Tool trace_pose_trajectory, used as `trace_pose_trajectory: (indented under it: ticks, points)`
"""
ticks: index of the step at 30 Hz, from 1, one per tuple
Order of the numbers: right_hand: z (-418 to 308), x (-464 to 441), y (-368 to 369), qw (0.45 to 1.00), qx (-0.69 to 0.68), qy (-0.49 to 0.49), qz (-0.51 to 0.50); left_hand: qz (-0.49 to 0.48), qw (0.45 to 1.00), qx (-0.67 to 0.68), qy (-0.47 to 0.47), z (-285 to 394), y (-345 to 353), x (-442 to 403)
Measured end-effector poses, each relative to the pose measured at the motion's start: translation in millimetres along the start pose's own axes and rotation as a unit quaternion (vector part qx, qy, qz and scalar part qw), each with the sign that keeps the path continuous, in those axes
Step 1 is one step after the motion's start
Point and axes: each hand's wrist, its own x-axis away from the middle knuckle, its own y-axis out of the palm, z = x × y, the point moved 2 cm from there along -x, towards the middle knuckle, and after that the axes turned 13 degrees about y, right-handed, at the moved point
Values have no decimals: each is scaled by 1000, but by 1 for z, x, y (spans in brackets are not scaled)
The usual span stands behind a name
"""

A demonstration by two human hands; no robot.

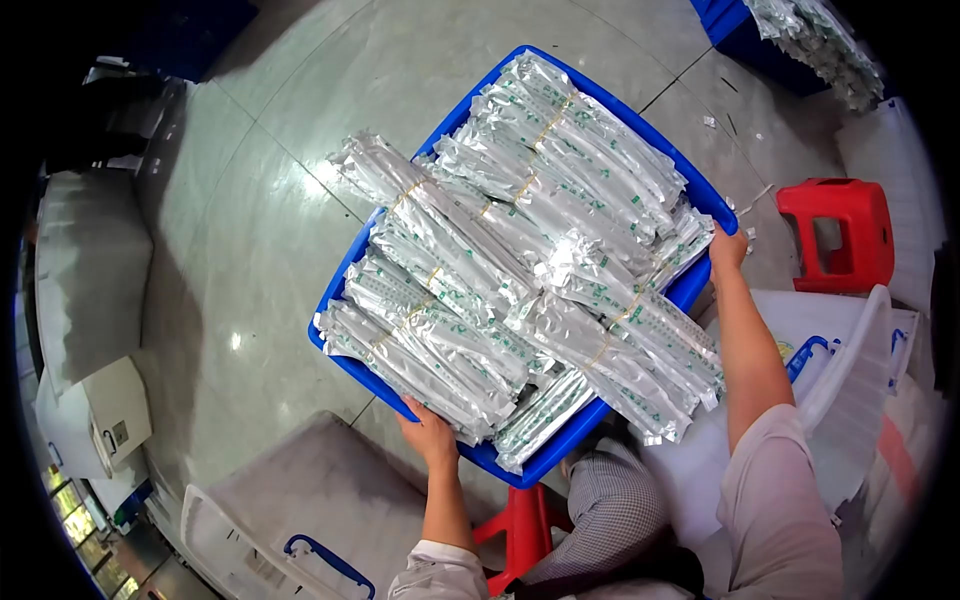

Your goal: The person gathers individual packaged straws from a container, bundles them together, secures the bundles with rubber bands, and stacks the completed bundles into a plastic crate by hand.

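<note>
A blue tray (545, 472) is held up over the floor, tilted in the view. Bundles of long silver foil packets (450, 240) with green print, tied with thin yellowish bands, fill it and partly stick out over its rim. My left hand (428, 430) grips the rim at the lower left, its fingers partly beneath. At the right corner my right hand (728, 250) is closed on the rim, with foil packets close to its fingers.
A red stool (842, 235) stands on the right, another red stool (525, 530) below the tray. White bins with blue handles (330, 565) stand lower left and right (840, 390). At the top right, a blue container (745, 50) holds more foil packets. Small scraps lie on the floor.
</note>
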Motion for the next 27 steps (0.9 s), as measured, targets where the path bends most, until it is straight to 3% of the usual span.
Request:
trace_pose_trajectory:
  ticks: [8, 10, 11, 14, 15, 17, 19, 27]
  points:
    - [20, -23, 1, 999, -15, -25, -33, 44, 998, -50, 9, 2, 0, -3]
    - [18, -17, -1, 998, -27, 0, -56, 36, 991, -132, -6, 2, -1, -4]
    - [10, -5, -1, 1000, -19, -6, -22, 54, 989, -134, -19, 9, 1, -3]
    - [0, 10, 1, 972, -184, 77, -128, 61, 984, -169, -13, -8, -4, -8]
    - [-8, 10, 2, 971, -177, 70, -143, 59, 985, -164, -15, -11, -5, -8]
    - [-14, 22, 2, 949, -188, 200, -154, 66, 985, -157, -29, 3, -6, -7]
    - [-12, 16, 1, 977, -64, 159, -123, 67, 989, -126, -31, 5, -4, -6]
    - [15, -13, 13, 984, -122, 91, -96, 46, 993, -104, -13, 6, 1, 3]
